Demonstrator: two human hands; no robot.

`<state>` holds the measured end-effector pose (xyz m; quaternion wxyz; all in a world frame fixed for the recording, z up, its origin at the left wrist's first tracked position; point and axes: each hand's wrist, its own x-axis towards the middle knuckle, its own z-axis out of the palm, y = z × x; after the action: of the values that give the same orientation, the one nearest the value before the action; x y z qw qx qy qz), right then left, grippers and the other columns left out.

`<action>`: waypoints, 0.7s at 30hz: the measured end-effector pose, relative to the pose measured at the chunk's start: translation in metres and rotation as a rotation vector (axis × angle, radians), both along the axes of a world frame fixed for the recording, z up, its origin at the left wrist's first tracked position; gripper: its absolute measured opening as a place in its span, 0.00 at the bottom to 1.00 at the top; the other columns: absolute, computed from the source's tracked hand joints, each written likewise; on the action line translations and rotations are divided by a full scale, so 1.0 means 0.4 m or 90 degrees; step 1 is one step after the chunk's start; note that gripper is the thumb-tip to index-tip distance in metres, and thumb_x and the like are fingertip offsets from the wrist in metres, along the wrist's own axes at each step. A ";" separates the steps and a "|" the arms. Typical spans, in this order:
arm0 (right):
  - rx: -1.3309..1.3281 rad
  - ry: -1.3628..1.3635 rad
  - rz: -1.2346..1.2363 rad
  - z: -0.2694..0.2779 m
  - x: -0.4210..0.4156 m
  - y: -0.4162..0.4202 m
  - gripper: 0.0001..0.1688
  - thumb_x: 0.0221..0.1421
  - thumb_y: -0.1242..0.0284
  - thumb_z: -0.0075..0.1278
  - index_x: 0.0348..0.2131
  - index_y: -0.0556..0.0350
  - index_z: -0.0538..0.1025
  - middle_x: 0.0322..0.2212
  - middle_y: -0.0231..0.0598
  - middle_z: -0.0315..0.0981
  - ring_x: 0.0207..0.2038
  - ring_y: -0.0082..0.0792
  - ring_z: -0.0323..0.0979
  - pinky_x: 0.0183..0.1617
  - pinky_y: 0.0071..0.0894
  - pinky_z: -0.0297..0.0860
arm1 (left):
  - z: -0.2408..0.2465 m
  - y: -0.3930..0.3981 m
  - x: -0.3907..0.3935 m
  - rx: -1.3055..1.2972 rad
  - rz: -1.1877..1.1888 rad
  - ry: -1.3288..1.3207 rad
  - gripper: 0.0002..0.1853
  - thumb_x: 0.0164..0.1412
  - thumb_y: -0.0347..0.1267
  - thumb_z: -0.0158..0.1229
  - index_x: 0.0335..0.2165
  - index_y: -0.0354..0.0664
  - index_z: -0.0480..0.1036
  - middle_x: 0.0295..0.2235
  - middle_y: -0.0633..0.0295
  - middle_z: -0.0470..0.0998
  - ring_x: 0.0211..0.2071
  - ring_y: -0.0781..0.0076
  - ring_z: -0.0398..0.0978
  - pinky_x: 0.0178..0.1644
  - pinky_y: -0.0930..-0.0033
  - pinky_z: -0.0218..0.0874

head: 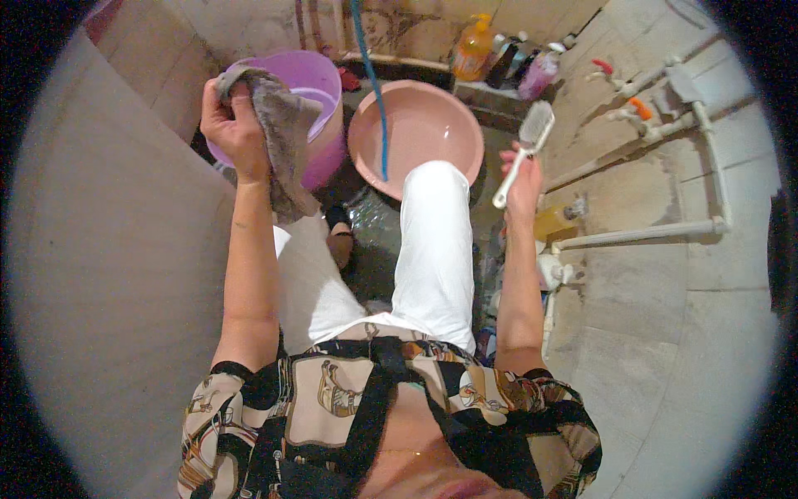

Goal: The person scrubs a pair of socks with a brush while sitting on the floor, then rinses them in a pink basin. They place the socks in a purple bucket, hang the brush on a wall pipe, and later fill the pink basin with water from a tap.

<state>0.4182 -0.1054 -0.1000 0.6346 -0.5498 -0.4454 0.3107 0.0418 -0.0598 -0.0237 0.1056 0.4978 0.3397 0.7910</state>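
My left hand (pixel 234 128) is raised at the upper left, its fingers closed on a grey-brown cloth (pixel 283 131) that hangs down over the near side of a purple plastic bucket (pixel 327 150). On the right, my right hand (pixel 525 181) holds a white-handled brush (pixel 536 125), bristle end pointing up and away. Between the hands, a round pink plastic basin (pixel 418 118) stands on the floor, partly hidden by my knee. A blue hose (pixel 377 93) comes down over it, its end near the basin's near-left side.
An orange pump bottle (pixel 472 50), a pink bottle (pixel 540 75) and others stand on a ledge behind the basin. White pipes (pixel 642 236) with red and orange tap handles (pixel 639 107) run along the right wall. A pale surface (pixel 124 249) rises at left. The dark floor (pixel 374 243) looks wet.
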 end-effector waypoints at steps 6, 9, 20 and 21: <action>0.177 0.192 0.181 0.215 -0.222 0.160 0.17 0.63 0.70 0.33 0.47 0.62 0.63 0.28 0.35 0.67 0.25 0.22 0.63 0.30 0.23 0.64 | -0.015 0.106 0.126 -0.075 -0.172 0.146 0.07 0.55 0.25 0.49 0.33 0.34 0.71 0.29 0.63 0.73 0.33 0.76 0.68 0.40 0.74 0.60; 0.104 0.257 0.220 0.235 -0.270 0.185 0.14 0.62 0.68 0.35 0.42 0.58 0.66 0.24 0.32 0.65 0.21 0.19 0.61 0.24 0.19 0.61 | -0.096 0.090 0.171 -0.301 -0.330 0.120 0.11 0.58 0.29 0.47 0.36 0.32 0.70 0.31 0.61 0.73 0.35 0.74 0.68 0.42 0.71 0.60; -0.441 0.184 -0.015 -0.072 -0.367 -0.423 0.14 0.53 0.66 0.50 0.33 0.60 0.73 0.14 0.27 0.56 0.16 0.21 0.57 0.21 0.21 0.57 | -0.162 -0.611 0.118 -0.711 -0.616 -0.199 0.15 0.64 0.32 0.40 0.43 0.34 0.67 0.37 0.67 0.73 0.38 0.82 0.66 0.45 0.76 0.59; -0.461 0.171 -0.027 -0.087 -0.389 -0.508 0.14 0.53 0.66 0.51 0.33 0.60 0.73 0.14 0.28 0.57 0.16 0.22 0.58 0.22 0.22 0.57 | -0.183 -0.692 0.090 -0.714 -0.602 -0.173 0.15 0.64 0.32 0.40 0.43 0.34 0.67 0.37 0.67 0.73 0.38 0.82 0.66 0.45 0.77 0.59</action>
<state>0.2626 -0.3086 -0.1347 0.4585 -0.7018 -0.2084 0.5039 0.0776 -0.3366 -0.0968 0.7140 0.3599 0.4256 0.4237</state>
